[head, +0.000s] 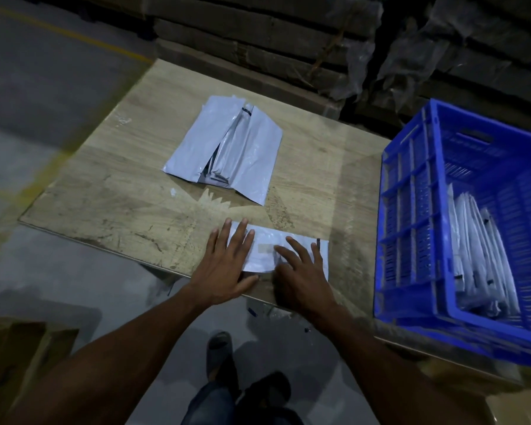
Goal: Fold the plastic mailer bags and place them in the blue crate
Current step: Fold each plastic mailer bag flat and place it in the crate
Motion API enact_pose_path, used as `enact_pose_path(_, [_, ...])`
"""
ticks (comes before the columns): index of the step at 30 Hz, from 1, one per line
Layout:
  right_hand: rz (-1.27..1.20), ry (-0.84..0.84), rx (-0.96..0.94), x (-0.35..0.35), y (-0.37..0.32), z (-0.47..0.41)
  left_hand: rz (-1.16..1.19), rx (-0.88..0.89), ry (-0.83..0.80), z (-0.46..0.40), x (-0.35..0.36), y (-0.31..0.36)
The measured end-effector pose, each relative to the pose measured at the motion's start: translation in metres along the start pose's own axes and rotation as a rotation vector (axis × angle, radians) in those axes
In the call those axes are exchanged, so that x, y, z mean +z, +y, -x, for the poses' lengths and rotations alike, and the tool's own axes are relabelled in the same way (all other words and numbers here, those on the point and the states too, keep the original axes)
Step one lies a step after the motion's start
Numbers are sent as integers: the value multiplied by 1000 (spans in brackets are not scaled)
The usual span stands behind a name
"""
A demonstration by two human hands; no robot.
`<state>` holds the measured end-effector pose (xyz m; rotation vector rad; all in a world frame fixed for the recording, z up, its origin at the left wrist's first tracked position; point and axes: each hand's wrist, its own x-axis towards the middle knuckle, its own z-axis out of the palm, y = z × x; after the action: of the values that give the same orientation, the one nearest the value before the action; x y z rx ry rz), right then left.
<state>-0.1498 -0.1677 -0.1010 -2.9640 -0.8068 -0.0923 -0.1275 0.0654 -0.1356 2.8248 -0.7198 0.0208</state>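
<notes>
left hand [227, 265] and right hand [301, 277] flat, fingers spread, pressing folded mailer [267, 246] | light, slick, springy | pinch long edge | blue crate [411, 228] at 3 o'clock

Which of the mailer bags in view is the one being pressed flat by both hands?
The folded mailer bag at the table's near edge, under the left hand and right hand. The pile of mailer bags mid-table lies untouched; the rest stand in the blue crate.

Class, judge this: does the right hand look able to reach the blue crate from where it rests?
Probably yes: the right hand lies flat on the folded mailer, and nothing stands between it and the blue crate alongside.
</notes>
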Motion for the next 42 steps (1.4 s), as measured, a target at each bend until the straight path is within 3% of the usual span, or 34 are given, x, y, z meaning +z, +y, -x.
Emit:
enact_pose_path(3, [-37,61,-47,-8,2,-1,-8,14,-35,-2,2,-9])
enact_pose_path(6, [-4,91,-242,-19,-6,11,81,23,-66,-10,0,-12])
enact_pose_path(9, [111,-66,-400,-15,-7,17,169,60,-123,-15,-3,-13])
enact_pose_path(11, [149,-199,-407,-24,-3,5,209,78,-152,-17,-3,-15])
enact_pose_path(13, [126,-201,-386,-32,9,-8,269,47,-100,-19,-3,-15])
enact_pose_path(16, [78,-118,-308,-58,23,-20,451,-106,89,-19,-4,-4])
enact_pose_path(18, [55,-19,-225,-79,38,-23,486,-201,127,-21,-1,10])
enact_pose_path(23, [-63,219,-4,-144,88,-31,355,-285,-96,-43,6,58])
enact_pose_path(31, [-89,478,274,-254,172,2,155,-71,-261,-102,21,134])
enact_pose_path(38, [-34,469,438,-280,264,70,102,-5,-333,-148,33,178])
enact_pose_path(42, [31,261,575,-262,314,113,45,2,-340,-159,35,195])
